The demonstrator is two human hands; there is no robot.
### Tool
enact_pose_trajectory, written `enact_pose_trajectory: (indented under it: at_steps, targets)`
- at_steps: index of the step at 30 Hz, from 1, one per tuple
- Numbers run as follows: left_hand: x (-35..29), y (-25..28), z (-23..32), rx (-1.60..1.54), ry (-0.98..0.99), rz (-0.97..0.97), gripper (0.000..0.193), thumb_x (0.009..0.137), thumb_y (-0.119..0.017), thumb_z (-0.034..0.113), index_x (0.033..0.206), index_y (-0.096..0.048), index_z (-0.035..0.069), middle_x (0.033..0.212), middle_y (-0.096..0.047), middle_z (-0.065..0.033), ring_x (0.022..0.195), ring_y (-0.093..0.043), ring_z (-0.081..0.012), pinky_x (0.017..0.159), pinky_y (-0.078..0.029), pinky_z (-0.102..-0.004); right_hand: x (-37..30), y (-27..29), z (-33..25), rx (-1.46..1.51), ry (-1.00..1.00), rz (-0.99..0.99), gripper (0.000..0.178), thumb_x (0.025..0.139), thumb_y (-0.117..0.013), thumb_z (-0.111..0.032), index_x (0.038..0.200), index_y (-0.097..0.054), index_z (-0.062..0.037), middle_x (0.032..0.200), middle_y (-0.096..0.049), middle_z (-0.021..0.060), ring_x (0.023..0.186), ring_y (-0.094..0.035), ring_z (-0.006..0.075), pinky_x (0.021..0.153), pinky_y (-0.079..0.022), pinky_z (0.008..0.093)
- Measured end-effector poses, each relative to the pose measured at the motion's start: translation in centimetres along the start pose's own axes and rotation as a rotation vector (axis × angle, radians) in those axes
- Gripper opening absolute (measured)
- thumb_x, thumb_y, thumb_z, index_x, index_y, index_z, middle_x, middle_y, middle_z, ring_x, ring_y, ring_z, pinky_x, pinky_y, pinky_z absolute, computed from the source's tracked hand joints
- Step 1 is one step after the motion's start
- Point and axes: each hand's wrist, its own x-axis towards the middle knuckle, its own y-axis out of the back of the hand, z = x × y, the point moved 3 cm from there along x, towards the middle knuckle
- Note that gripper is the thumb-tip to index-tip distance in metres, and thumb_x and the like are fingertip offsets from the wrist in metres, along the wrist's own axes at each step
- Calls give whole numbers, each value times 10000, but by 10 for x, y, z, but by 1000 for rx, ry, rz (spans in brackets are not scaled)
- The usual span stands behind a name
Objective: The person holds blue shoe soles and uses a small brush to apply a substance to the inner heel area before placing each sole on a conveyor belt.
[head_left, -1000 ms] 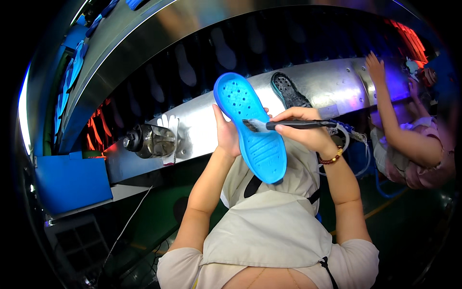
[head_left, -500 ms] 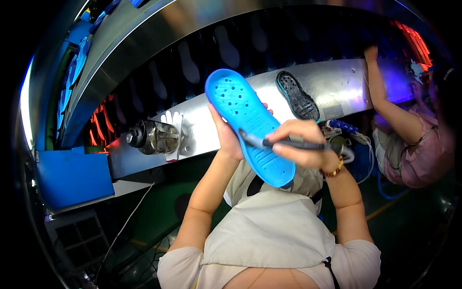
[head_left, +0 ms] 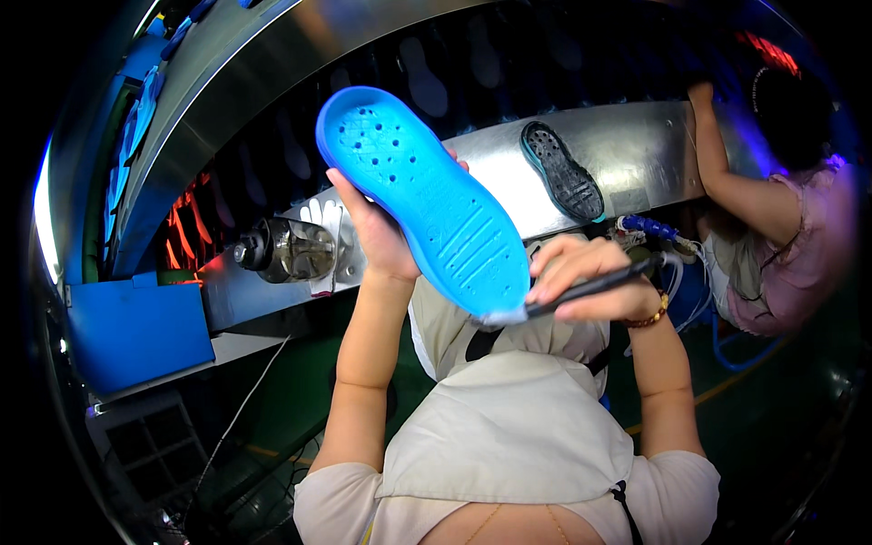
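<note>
With the left hand (head_left: 383, 238), grips the blue shoe sole (head_left: 440, 211) at its left side, thumb along the near rim and fingertips peeking past the far one. With the right hand (head_left: 595, 272), grasps a black-handled brush (head_left: 568, 297) between thumb and fingers. Holds the sole aloft before the body, holed end to the upper left, ridged end slanting down toward the beige apron (head_left: 509, 422). Has the blurred bristles at the ridged end's rim, seemingly touching. Looks partway through brushing, to judge by both sole and brush in hand. Cannot tell which parts are already brushed or how much is left. Allows little room past that rim, with the apron close below. Offers more space over the metal ledge (head_left: 490, 163), between the blue sole and a dark sole (head_left: 563, 173) lying apart. Leaves less leftward, with a bottle (head_left: 291, 250) and white gloves (head_left: 318, 214) near the left wrist.
</note>
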Motion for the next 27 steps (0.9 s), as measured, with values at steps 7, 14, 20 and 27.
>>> enact_pose_trajectory:
  at_steps: [7, 14, 20, 27]
  targets:
    - [-11, -7, -6, -368, 70, 16, 838, 798, -266, 662, 1325, -254, 10, 1266, -401, -212, 1122, -438, -380, 948, -357, -489, -1, -12, 20, 478, -154, 426, 193, 765, -575, -5, 952, -576, 43, 981, -605, 158, 889, -575, 163, 798, -449, 262]
    - [-24, -10, -35, -138, 37, -38, 616, 869, -332, 448, 1287, -306, -4, 1186, -476, -201, 1041, -515, -345, 897, -415, -479, 10, -45, -2, -3, -7, 503, 183, 754, -594, 14, 936, -579, 27, 944, -622, 132, 848, -589, 153, 767, -462, 267]
    - [-20, -12, -32, -280, 2, -21, 638, 854, -361, 452, 1299, -296, -1, 1213, -456, -213, 1049, -507, -359, 891, -413, -495, 14, -36, 3, -82, 5, 523, 197, 691, -639, 14, 884, -601, 27, 885, -629, 153, 832, -617, 238, 749, -481, 306]
    - [-18, -4, -29, -154, 34, 58, 658, 836, -362, 478, 1302, -324, 16, 1271, -406, -214, 1132, -429, -389, 936, -318, -570, 18, -15, -21, -22, -10, 407, 209, 646, -677, 14, 848, -625, 22, 857, -644, 140, 821, -628, 239, 754, -489, 311]
